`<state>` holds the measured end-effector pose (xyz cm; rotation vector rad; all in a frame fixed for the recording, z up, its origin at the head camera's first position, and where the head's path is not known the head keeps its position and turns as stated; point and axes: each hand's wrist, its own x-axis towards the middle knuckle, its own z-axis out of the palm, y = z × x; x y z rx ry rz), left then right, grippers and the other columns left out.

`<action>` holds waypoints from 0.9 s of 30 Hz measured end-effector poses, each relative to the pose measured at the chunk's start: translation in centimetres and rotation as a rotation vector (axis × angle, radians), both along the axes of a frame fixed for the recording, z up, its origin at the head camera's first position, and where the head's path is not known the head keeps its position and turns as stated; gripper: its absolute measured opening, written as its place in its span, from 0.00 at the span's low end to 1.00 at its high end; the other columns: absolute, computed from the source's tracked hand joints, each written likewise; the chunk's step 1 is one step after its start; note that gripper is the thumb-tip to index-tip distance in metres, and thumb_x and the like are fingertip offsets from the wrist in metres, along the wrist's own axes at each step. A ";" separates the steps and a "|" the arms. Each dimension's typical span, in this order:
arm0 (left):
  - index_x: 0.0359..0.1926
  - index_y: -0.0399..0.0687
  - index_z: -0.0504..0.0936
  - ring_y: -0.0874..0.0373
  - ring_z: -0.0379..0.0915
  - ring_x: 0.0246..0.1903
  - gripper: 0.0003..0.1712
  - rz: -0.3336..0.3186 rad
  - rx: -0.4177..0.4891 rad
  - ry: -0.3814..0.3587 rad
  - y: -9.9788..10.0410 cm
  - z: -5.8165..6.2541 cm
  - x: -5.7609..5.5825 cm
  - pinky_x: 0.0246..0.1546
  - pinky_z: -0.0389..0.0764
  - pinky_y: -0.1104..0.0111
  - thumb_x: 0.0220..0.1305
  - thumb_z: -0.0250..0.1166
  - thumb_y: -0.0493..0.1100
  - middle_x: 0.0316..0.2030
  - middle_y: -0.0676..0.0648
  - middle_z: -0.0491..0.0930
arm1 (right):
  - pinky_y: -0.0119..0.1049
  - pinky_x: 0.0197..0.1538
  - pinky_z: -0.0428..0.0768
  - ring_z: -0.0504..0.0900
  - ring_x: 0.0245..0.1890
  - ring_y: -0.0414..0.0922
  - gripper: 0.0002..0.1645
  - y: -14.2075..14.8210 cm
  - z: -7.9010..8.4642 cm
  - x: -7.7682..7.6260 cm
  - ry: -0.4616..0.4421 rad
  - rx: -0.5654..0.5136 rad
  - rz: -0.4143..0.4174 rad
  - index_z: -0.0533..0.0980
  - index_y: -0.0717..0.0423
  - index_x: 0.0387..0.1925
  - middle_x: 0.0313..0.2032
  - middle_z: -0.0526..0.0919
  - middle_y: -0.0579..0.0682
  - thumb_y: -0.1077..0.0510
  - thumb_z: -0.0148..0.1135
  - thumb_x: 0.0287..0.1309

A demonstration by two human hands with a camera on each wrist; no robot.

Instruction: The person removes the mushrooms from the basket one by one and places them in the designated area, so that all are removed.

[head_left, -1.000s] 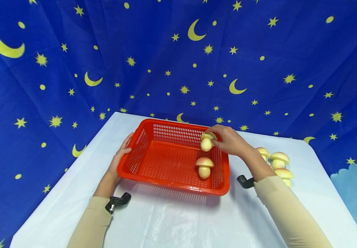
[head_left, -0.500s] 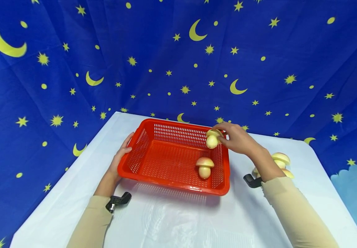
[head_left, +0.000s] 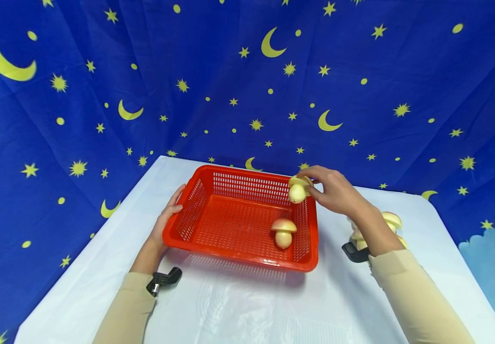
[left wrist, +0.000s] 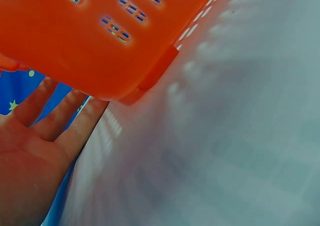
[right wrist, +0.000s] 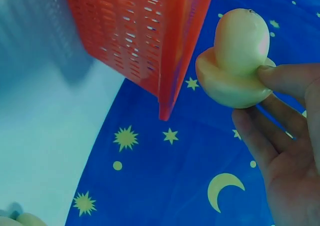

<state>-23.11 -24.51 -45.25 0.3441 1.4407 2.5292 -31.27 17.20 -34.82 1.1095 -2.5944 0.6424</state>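
My right hand (head_left: 335,191) pinches a pale yellow toy mushroom (head_left: 297,193) by its cap, stem downward, over the far right corner of the red plastic basket (head_left: 239,262). In the right wrist view, the thumb and fingers grip the cap of this mushroom (right wrist: 242,45), beside the basket wall (right wrist: 125,30). A second mushroom (head_left: 284,232), its cap tinged pink, lies on the basket floor near the right side. At the left end, my left hand (head_left: 163,220) holds the basket, thumb at the rim and fingers along the outside wall (left wrist: 100,45).
Several more mushrooms (head_left: 391,220) lie on the white table (head_left: 247,310) right of the basket, partly hidden behind my right forearm. A blue cloth (head_left: 213,86) with yellow moons and stars hangs behind the table.
My right hand has moved right and a little up with the mushroom, toward the basket's far right corner. The left hand, the basket and the mushroom inside it have stayed put.
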 end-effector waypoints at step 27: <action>0.67 0.70 0.45 0.44 0.55 0.57 0.32 0.010 -0.031 -0.009 0.0 0.0 0.1 0.53 0.60 0.50 0.66 0.34 0.37 0.68 0.43 0.40 | 0.41 0.46 0.75 0.72 0.48 0.42 0.23 3.8 0.4 1.0 0.040 -0.002 -0.108 0.73 0.47 0.49 0.50 0.74 0.43 0.65 0.61 0.50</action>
